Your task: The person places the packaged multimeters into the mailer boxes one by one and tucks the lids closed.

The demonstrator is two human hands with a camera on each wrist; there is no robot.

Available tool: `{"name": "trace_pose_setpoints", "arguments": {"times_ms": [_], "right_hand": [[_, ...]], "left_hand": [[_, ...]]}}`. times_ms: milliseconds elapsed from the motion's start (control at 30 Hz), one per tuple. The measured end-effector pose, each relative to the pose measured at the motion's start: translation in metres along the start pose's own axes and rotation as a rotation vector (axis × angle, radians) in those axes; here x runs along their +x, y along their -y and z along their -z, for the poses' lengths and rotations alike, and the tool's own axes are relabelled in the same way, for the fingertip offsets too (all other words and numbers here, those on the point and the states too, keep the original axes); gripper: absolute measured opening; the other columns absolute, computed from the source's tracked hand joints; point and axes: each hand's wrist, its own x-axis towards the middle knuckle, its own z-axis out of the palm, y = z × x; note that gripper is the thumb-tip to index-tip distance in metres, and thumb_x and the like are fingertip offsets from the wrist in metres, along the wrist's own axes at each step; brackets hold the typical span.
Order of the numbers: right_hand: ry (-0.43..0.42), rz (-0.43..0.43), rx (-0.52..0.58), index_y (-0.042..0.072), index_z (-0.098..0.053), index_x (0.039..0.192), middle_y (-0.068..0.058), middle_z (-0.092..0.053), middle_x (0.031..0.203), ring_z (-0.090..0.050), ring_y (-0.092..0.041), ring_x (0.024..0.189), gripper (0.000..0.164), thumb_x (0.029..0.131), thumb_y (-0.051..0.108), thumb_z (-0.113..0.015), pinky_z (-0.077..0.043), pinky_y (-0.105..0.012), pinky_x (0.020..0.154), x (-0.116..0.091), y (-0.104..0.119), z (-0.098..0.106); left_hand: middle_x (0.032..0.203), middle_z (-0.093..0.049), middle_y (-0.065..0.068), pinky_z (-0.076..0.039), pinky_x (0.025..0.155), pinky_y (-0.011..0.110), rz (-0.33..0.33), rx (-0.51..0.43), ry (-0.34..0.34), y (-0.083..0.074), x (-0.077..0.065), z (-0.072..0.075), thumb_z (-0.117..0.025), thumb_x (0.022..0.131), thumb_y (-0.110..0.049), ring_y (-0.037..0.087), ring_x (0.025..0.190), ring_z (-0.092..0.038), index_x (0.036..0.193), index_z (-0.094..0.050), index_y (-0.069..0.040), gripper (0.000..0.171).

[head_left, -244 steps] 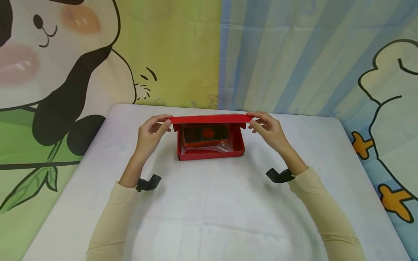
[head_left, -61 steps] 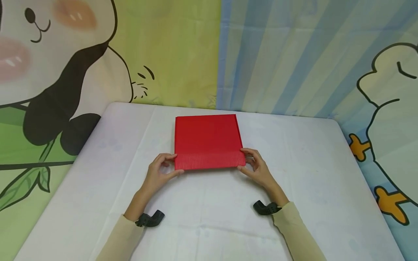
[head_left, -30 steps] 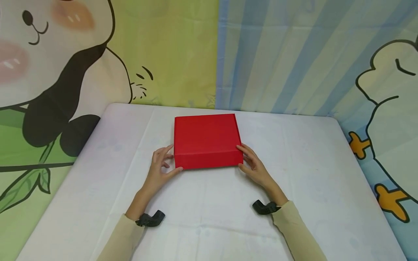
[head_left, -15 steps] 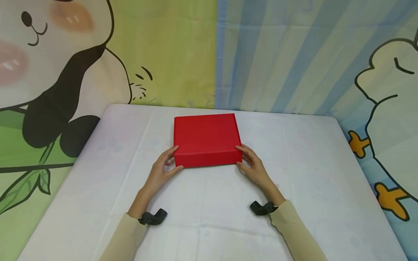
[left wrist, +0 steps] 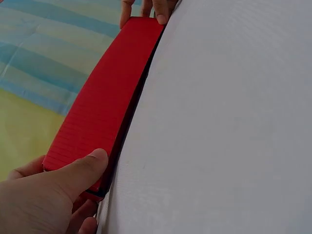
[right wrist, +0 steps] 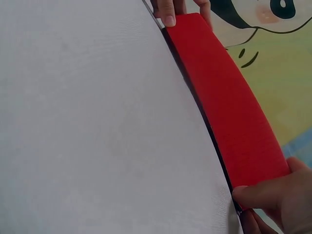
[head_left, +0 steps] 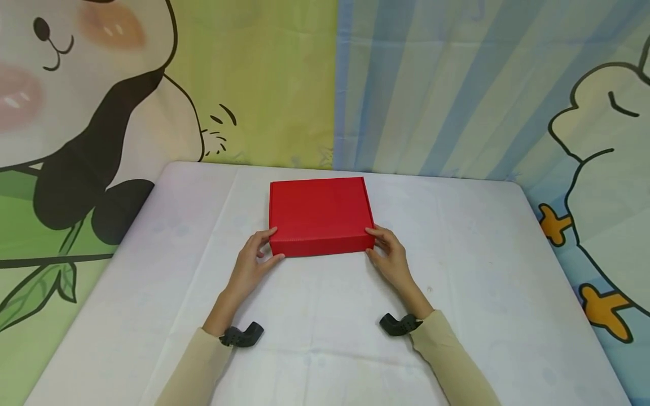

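Note:
A red cardboard box lies on the white-covered table with its lid down, so its inside is hidden. My left hand grips the front left corner, thumb on the front face and a finger on the lid's edge. At the front right corner my right hand pinches the box the same way. In the left wrist view the thumb of the left hand presses the red front flap. The right wrist view shows the right hand with its thumb on that flap, and a dark gap runs along the flap's lower edge.
The white tablecloth spreads around the box. Behind the table's far edge hang printed cloths, one with a panda and one with blue stripes. A black wrist camera sits on each forearm.
Eight seconds ago the lid was raised over a bagged dark item. Since then it came down and its front flap folded in. Lately the hands shifted slightly inward, and the front face looks lower.

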Motion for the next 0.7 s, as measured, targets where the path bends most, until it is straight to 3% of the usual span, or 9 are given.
{"name": "trace_pose_setpoints", "arguments": {"times_ms": [267, 500, 700], "right_hand": [[-0.087, -0.067, 0.007, -0.015, -0.063, 0.113, -0.034, -0.057, 0.122, -0.061, -0.046, 0.105, 0.041, 0.074, -0.025, -0.068, -0.050, -0.056, 0.087, 0.003, 0.003, -0.005], [-0.130, -0.066, 0.010, -0.015, -0.064, 0.110, -0.032, -0.060, 0.119, -0.062, -0.040, 0.102, 0.038, 0.073, -0.025, -0.069, -0.052, -0.055, 0.085, 0.003, 0.002, -0.010], [-0.160, -0.072, 0.016, -0.016, -0.064, 0.110, -0.033, -0.060, 0.118, -0.063, -0.046, 0.098, 0.038, 0.073, -0.026, -0.067, -0.052, -0.056, 0.084, 0.005, 0.002, -0.010]], "left_hand": [[0.126, -0.060, 0.013, -0.046, 0.066, 0.029, -0.023, 0.012, -0.066, -0.003, 0.003, -0.002, -0.081, 0.080, -0.015, 0.028, 0.102, -0.061, 0.135, -0.054, -0.013, 0.061], [0.120, -0.063, 0.015, -0.044, 0.063, 0.026, -0.042, 0.011, -0.120, -0.005, 0.004, -0.002, -0.085, 0.074, -0.009, 0.030, 0.103, -0.066, 0.126, -0.060, -0.008, 0.058], [0.124, -0.063, 0.012, -0.042, 0.061, 0.024, -0.025, 0.015, -0.123, -0.004, 0.008, -0.005, -0.083, 0.077, -0.012, 0.027, 0.102, -0.066, 0.129, -0.059, -0.011, 0.057]]}}
